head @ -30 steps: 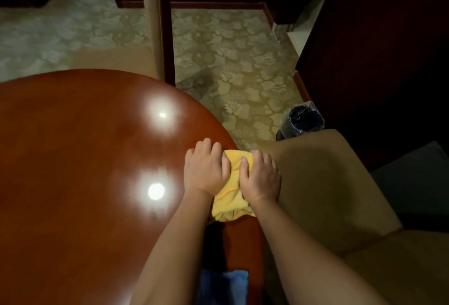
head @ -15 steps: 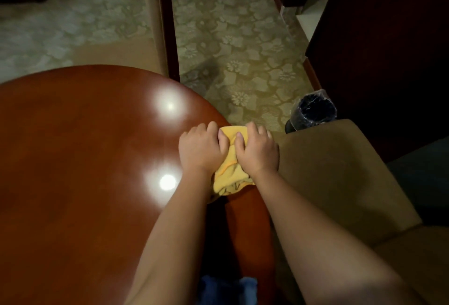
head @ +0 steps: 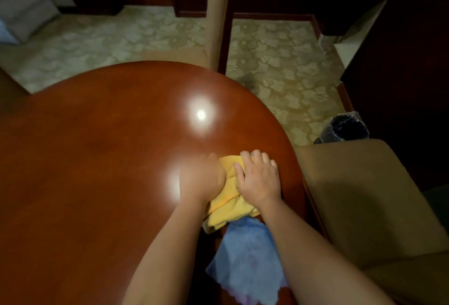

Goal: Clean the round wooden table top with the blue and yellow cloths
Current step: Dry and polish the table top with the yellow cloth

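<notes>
The round wooden table top (head: pixel 97 158) is glossy red-brown with two lamp reflections. A crumpled yellow cloth (head: pixel 228 205) lies on its right part. My right hand (head: pixel 258 178) presses on the cloth with fingers spread and fairly straight. My left hand (head: pixel 201 175) rests on the cloth's left side and is motion-blurred, so its fingers are unclear. Just behind the yellow cloth, between my forearms, a blue cloth (head: pixel 247 261) lies spread on the table near its front edge.
A tan upholstered chair (head: pixel 359 202) stands against the table's right edge. Another chair back (head: pixel 216 20) rises beyond the far edge. A black lined bin (head: pixel 347 127) sits on the patterned carpet at the right. Dark furniture lines the walls.
Both hands have drawn the yellow cloth back toward me, until it touches the blue cloth. The left hand is now blurred from motion. More of the blue cloth shows.
</notes>
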`<state>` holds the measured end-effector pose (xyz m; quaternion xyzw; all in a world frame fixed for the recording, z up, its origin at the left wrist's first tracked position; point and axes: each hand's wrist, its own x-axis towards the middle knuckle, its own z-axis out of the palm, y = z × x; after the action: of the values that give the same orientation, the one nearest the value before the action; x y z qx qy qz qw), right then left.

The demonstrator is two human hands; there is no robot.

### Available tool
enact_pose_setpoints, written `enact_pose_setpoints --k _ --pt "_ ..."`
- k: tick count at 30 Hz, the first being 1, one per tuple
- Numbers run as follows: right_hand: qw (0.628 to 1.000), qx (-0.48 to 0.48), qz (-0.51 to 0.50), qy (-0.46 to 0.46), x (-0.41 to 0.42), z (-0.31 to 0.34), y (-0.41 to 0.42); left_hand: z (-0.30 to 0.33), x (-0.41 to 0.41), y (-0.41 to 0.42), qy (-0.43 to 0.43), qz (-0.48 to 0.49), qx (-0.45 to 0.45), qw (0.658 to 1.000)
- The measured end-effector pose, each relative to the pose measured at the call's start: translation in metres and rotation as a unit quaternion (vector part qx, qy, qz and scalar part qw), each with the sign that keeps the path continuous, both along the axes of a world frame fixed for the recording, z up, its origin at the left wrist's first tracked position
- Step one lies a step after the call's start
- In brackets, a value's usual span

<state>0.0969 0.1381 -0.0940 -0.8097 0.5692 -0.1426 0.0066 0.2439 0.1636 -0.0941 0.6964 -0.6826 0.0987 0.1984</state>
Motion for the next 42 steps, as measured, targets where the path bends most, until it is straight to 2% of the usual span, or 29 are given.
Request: enact_pose_setpoints --k 7,16,26,31,34,42 --pt "0.999 -0.037 0.01 -0.024 0.023 -0.007 -0.033 -0.006 0.016 -0.025 0.006 0.061 -0.027 0.998" --pt "0.994 -0.075 0.002 -0.079 0.077 -0.015 -0.127 -0.012 0.065 -0.121 -0.02 0.11 -0.068 0.991" --pt "0.993 -0.077 0.022 -0.082 0.13 -0.018 -0.23 -0.015 0.11 -0.213 -0.021 0.154 -0.101 0.983" --pt "0.994 -0.069 0.042 -0.072 0.129 -0.014 -0.228 -0.011 0.11 -0.206 -0.005 0.141 -0.085 0.986" --pt "0.992 -0.069 0.093 -0.058 0.126 -0.011 -0.218 -0.008 0.11 -0.187 0.007 0.134 -0.081 0.988" --pt "0.99 -0.059 0.121 -0.045 0.113 -0.01 -0.12 -0.008 0.101 -0.084 0.001 0.137 -0.056 0.989"
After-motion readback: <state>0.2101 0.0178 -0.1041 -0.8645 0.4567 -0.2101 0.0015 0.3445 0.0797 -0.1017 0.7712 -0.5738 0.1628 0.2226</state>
